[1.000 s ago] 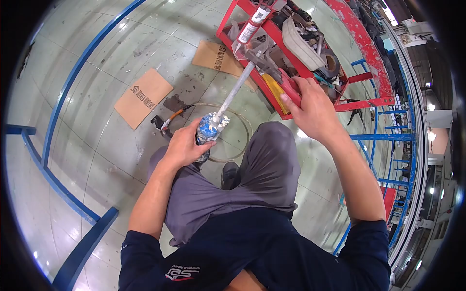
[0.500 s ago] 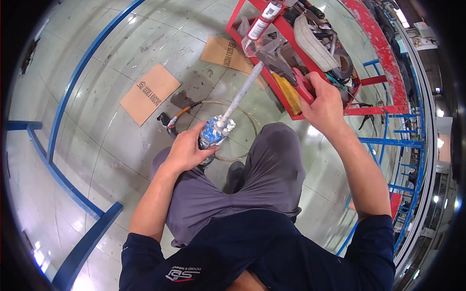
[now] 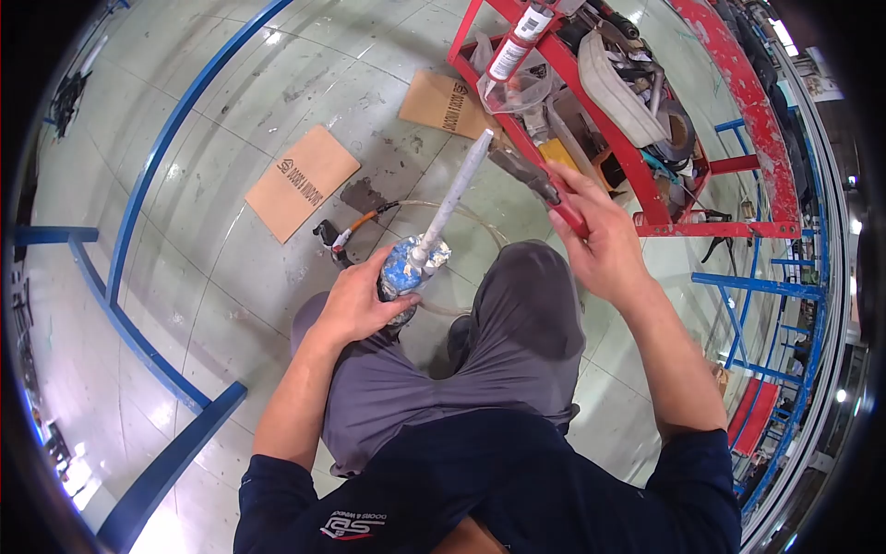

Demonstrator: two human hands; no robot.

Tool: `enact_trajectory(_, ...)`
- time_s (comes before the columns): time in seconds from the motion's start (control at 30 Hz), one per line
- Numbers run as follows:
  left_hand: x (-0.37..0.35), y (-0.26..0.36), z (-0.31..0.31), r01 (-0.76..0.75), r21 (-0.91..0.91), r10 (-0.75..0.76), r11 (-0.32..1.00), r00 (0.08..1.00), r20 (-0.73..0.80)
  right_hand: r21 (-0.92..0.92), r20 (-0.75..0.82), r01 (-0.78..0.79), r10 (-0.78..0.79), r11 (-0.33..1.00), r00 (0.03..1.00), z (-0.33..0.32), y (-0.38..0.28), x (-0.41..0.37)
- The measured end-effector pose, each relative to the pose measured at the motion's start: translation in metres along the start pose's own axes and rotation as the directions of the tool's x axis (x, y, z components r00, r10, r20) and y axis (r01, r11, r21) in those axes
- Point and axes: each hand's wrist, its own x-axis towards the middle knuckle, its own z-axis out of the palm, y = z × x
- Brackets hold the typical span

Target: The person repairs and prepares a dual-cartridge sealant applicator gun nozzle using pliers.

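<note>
My left hand [image 3: 358, 300] grips a blue and white sealant cartridge [image 3: 404, 263] held upright over my left thigh. Its long grey nozzle [image 3: 455, 192] points up and away toward the red tool tray [image 3: 637, 175]. My right hand [image 3: 595, 235] holds red-handled pliers [image 3: 544, 196] just in front of the tray; their dark jaws point left, close to the nozzle's upper part but apart from it.
The red tray holds another sealant tube [image 3: 515, 46], a plastic bag, straps and tools. Two cardboard pieces [image 3: 302, 180] lie on the tiled floor, with an orange-handled tool [image 3: 346, 235] and a clear hose loop beside them. Blue metal frames [image 3: 138, 277] run left and right.
My right hand has lifted the red-handled pliers out of the tray and brought them left toward the nozzle. My left hand keeps the cartridge steady.
</note>
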Motion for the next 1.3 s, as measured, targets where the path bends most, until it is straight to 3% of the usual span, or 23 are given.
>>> enact_trajectory(0.1,0.001,-0.003,0.001,-0.010,-0.007,0.010,1.000,1.000,0.000,0.059,0.055,-0.053,0.050,0.997,0.997,-0.001,-0.008,-0.007)
enact_trajectory(0.2,0.002,-0.006,0.005,-0.023,-0.004,0.023,1.000,1.000,-0.020,-0.255,0.129,-0.040,0.075,0.966,0.989,-0.008,-0.024,-0.014)
enact_trajectory(0.4,0.008,-0.004,0.012,-0.007,0.089,0.011,0.996,0.999,-0.053,-0.444,0.179,-0.101,0.199,0.890,0.963,-0.027,-0.075,-0.014)
enact_trajectory(0.5,0.009,-0.009,0.014,-0.055,0.163,0.062,0.985,0.997,-0.035,-0.394,0.268,-0.158,0.278,0.905,0.923,-0.033,-0.081,0.002)
enact_trajectory(0.6,0.011,-0.004,0.009,-0.074,0.176,0.068,0.982,0.997,0.037,-0.333,0.282,-0.066,0.166,0.941,0.945,-0.030,-0.062,0.003)
enact_trajectory(0.7,0.010,-0.001,0.007,-0.074,0.189,0.063,0.979,0.996,0.068,-0.240,0.398,-0.077,0.170,0.968,0.901,-0.046,-0.046,0.016)
enact_trajectory(0.83,0.010,-0.003,0.008,-0.115,0.208,0.104,0.971,0.993,0.064,-0.309,0.439,-0.109,0.243,0.945,0.865,-0.048,-0.051,0.019)
enact_trajectory(1.03,0.008,-0.002,0.010,-0.087,0.180,0.078,0.980,0.996,0.053,-0.366,0.368,-0.088,0.231,0.927,0.901,-0.042,-0.044,0.023)
enact_trajectory(1.13,0.007,-0.005,0.014,-0.090,0.159,0.086,0.983,0.996,0.036,-0.220,0.165,-0.131,0.169,0.967,0.972,-0.028,-0.027,0.012)
enact_trajectory(1.23,0.008,-0.007,0.016,-0.100,0.152,0.096,0.983,0.995,0.035,-0.441,0.291,-0.196,0.346,0.876,0.892,-0.033,-0.030,0.016)
enact_trajectory(1.3,0.009,-0.007,0.017,-0.102,0.155,0.096,0.983,0.994,0.043,-0.491,0.217,-0.112,0.246,0.864,0.945,-0.030,-0.019,0.009)
